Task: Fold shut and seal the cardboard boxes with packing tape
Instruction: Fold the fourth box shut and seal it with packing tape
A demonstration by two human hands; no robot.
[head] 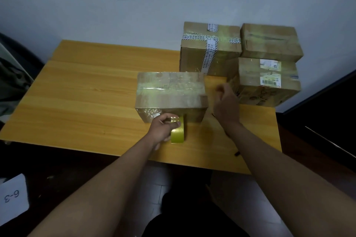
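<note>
Yellow tape roll (178, 131) (half hidden) in left hand (163, 127)

The room I work in is dim, the corners falling to near black. A greenish glare sits on the taped box (171, 90) before me. My right hand (226, 102) is smeared with motion blur. The desk (86, 92) edges bow from the wide lens.
</note>
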